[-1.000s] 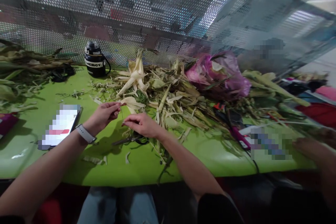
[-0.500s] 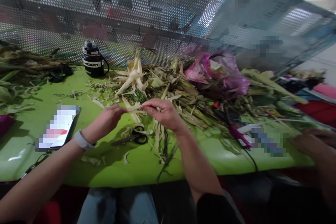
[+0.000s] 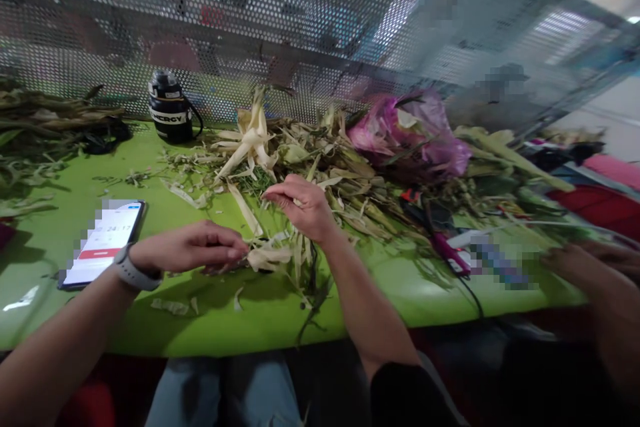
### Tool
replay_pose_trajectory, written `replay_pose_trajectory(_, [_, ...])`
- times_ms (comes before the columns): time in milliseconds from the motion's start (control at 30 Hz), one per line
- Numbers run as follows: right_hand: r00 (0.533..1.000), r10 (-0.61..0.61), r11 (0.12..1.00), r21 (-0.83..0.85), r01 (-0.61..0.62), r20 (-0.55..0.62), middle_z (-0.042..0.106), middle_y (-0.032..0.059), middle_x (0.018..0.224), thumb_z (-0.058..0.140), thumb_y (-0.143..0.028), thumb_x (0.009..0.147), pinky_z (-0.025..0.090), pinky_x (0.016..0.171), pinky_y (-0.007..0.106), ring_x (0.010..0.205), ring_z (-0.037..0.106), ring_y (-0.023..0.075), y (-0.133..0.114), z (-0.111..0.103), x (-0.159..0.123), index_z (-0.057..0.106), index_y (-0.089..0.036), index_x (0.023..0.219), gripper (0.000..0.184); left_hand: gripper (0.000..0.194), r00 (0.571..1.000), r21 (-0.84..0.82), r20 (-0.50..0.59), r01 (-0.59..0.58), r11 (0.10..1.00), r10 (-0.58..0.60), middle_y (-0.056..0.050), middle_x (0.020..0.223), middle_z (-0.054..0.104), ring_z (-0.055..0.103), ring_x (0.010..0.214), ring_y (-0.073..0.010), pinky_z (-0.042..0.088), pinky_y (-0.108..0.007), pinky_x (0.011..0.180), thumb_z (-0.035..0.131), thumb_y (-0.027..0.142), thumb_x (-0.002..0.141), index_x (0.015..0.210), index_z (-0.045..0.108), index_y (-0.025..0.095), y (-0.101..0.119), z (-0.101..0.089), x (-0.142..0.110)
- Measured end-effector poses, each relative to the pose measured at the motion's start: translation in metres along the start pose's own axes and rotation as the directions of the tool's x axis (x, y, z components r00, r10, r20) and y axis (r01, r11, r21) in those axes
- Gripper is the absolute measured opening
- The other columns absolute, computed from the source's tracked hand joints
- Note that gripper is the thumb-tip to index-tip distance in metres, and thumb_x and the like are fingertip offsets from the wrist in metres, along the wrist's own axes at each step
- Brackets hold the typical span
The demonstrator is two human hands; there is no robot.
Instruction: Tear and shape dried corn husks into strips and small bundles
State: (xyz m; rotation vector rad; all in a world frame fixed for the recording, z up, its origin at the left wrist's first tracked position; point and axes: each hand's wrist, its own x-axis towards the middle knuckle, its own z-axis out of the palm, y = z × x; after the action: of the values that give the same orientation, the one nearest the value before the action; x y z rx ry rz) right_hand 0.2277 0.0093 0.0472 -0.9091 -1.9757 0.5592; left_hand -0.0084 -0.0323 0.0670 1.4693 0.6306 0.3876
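Note:
My left hand, with a pale watch band on the wrist, is low over the table, its fingers pinched at the near end of a pale corn husk piece. My right hand hangs farther back and to the right, thumb and fingertips pressed together; whatever may be between them is too small to make out. Just left of it a narrow husk strip lies on the green table. Behind stands a doll-like bundle of folded husks, beside a tuft of green thread-like stuff. The scissors are hidden.
A heap of dried husks spreads right, with a pink plastic bag behind. A phone lies left; a black bottle stands at the mesh screen. A magenta tool with a cord and another person's hand are right.
Both hands first met around a husk piece in the middle. Then they parted: my left hand came down toward me with the husk, covering the scissors, while my right hand moved slightly back.

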Motion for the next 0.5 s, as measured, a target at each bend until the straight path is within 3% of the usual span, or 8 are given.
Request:
replay_pose_trajectory(67, [0.998, 0.047, 0.997, 0.066, -0.050, 0.045, 0.061, 0.0051, 0.083, 0.059, -0.043, 0.088, 0.045, 0.076, 0.032, 0.080, 0.053, 0.0174, 0.004, 0.009, -0.001, 0.072, -0.022, 0.088, 0.025, 0.014, 0.999, -0.154, -0.043, -0.021, 0.988, 0.015, -0.003, 0.054, 0.058, 0.044, 0.043, -0.0101, 0.036, -0.022, 0.045, 0.073, 0.030, 0.076, 0.070, 0.073, 0.018, -0.007, 0.005, 0.003])
replay_pose_trajectory(133, [0.972, 0.134, 0.979, 0.125, -0.159, 0.192, 0.063, 0.0048, 0.085, 0.061, -0.039, 0.087, 0.047, 0.072, 0.031, 0.077, 0.055, 0.0159, 0.012, 0.018, -0.001, 0.072, -0.020, 0.088, 0.023, 0.019, 0.974, -0.227, -0.205, -0.147, 0.963, 0.100, -0.002, 0.055, 0.059, 0.046, 0.042, -0.0096, 0.038, -0.022, 0.045, 0.071, 0.035, 0.079, 0.075, 0.072, 0.017, -0.016, 0.007, 0.009])
replay_pose_trajectory(233, [0.807, 0.265, 0.871, 0.229, -0.435, 0.528, 0.066, 0.0054, 0.086, 0.064, -0.034, 0.083, 0.050, 0.066, 0.031, 0.071, 0.058, 0.0146, 0.028, 0.028, -0.001, 0.069, -0.016, 0.092, 0.020, 0.018, 0.845, -0.292, -0.511, -0.342, 0.893, 0.156, -0.001, 0.062, 0.062, 0.054, 0.052, -0.0089, 0.045, -0.020, 0.054, 0.076, 0.031, 0.076, 0.083, 0.072, 0.015, -0.029, -0.001, 0.021])
replay_pose_trajectory(300, [0.745, 0.266, 0.799, 0.292, -0.525, 0.612, 0.066, 0.0045, 0.084, 0.074, -0.028, 0.072, 0.050, 0.065, 0.028, 0.071, 0.059, 0.0137, 0.038, 0.031, -0.001, 0.068, -0.014, 0.087, 0.022, 0.020, 0.771, -0.309, -0.629, -0.371, 0.876, 0.105, -0.002, 0.068, 0.065, 0.058, 0.061, -0.0090, 0.048, -0.019, 0.061, 0.078, 0.029, 0.074, 0.086, 0.073, 0.013, -0.033, -0.008, 0.027])
replay_pose_trajectory(400, [0.726, 0.236, 0.685, 0.419, -0.596, 0.646, 0.066, 0.0027, 0.079, 0.079, -0.030, 0.065, 0.047, 0.058, 0.023, 0.064, 0.057, 0.0107, 0.044, 0.034, -0.001, 0.065, -0.013, 0.083, 0.029, 0.020, 0.707, -0.342, -0.707, -0.363, 0.866, 0.017, -0.004, 0.083, 0.069, 0.061, 0.071, -0.0086, 0.048, -0.016, 0.063, 0.078, 0.027, 0.074, 0.089, 0.074, 0.014, -0.034, -0.014, 0.031])
replay_pose_trajectory(500, [0.749, 0.288, 0.568, 0.523, -0.635, 0.597, 0.064, 0.0026, 0.072, 0.075, -0.038, 0.070, 0.040, 0.046, 0.021, 0.051, 0.051, 0.0077, 0.042, 0.046, -0.006, 0.062, -0.013, 0.078, 0.029, 0.014, 0.673, -0.412, -0.739, -0.401, 0.818, -0.043, -0.003, 0.103, 0.071, 0.064, 0.088, -0.0109, 0.049, -0.016, 0.067, 0.076, 0.022, 0.075, 0.088, 0.073, 0.018, -0.033, -0.014, 0.031])
